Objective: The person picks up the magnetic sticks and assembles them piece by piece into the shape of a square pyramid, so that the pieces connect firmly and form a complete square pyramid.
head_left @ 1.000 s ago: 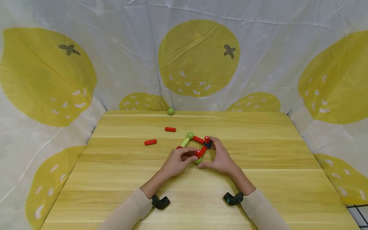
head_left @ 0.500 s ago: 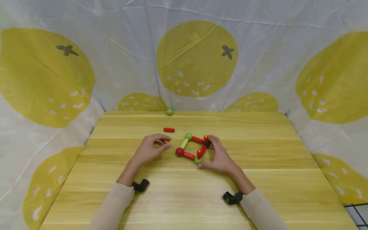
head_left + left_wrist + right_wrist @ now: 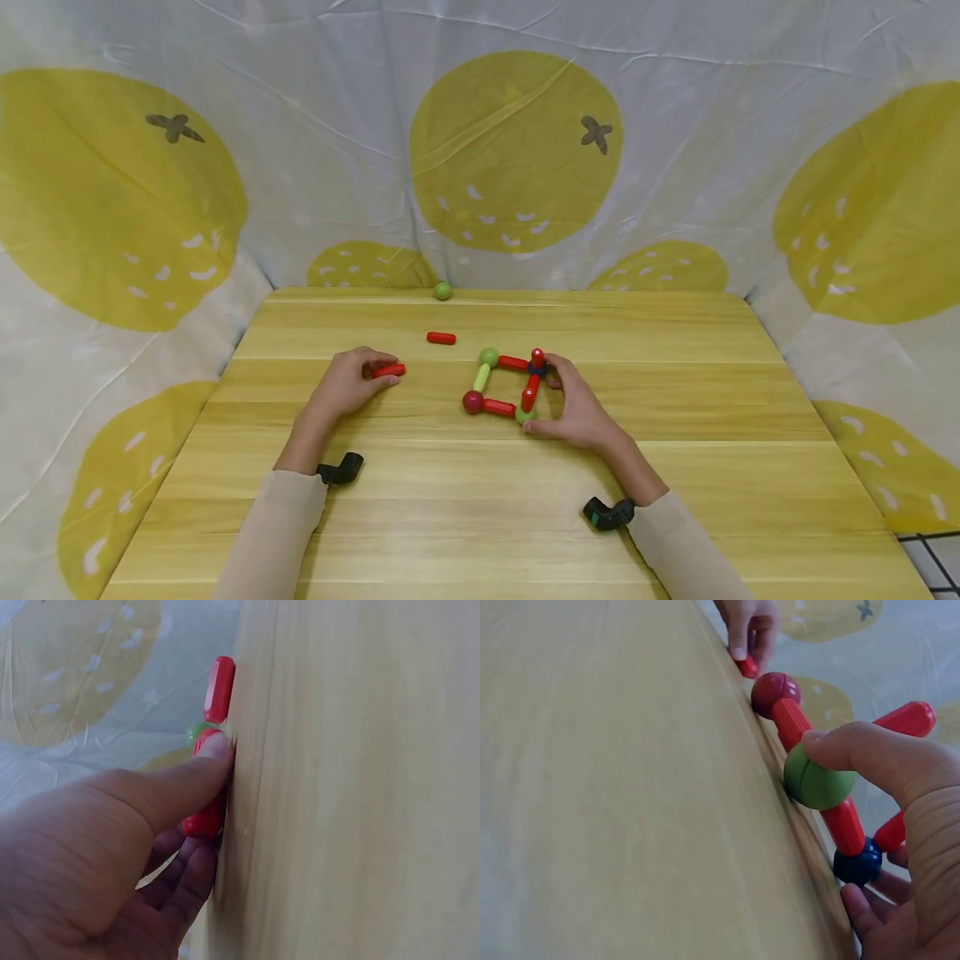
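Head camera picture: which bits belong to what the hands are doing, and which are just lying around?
Part of the job:
the near red rod, pinched by the left hand
the ball-and-rod frame, held by the right hand

Lying about, perhaps spares:
the far red rod
the loose green ball

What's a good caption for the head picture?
Left hand pinches a red stick; right hand holds a four-sided stick-and-ball frame.
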Demonstrator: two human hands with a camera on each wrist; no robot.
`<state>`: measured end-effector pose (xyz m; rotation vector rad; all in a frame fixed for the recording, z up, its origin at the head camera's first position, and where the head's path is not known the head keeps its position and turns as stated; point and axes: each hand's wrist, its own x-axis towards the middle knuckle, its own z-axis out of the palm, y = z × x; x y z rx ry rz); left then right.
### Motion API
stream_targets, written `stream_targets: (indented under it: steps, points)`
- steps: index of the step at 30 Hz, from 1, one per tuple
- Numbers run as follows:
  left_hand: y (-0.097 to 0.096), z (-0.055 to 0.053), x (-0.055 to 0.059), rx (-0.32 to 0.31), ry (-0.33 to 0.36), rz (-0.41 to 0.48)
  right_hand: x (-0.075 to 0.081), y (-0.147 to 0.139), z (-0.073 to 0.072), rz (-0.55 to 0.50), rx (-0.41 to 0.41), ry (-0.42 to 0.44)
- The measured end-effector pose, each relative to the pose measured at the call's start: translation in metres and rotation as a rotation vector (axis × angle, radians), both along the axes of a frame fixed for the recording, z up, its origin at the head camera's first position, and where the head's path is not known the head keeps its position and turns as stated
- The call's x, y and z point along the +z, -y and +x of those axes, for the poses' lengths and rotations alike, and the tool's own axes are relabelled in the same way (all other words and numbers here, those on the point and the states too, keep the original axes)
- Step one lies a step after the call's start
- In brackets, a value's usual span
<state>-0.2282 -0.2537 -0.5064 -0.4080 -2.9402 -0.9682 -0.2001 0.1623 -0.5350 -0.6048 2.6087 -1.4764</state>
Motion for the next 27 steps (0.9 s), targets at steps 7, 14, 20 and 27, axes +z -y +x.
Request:
stream_targets:
  steps: [7,14,20,27]
  points:
    - [-0.027,0.005,-0.001,-0.054,0.135,0.267,-0.002,0.0,-0.001,0.0,-0.006,0.024]
    - [-0.073,0.014,0.004,-0.187,0.268,0.528,0.0,-0.001,-0.002,0.002,0.016,0.014]
    - [-0.098,0.02,0.003,-0.266,0.303,0.573,0.001,-0.004,-0.004,-0.014,0.06,0.015]
    - [-0.108,0.024,0.0,-0.318,0.333,0.534,0.001,-0.009,-0.006,0.004,0.085,0.039]
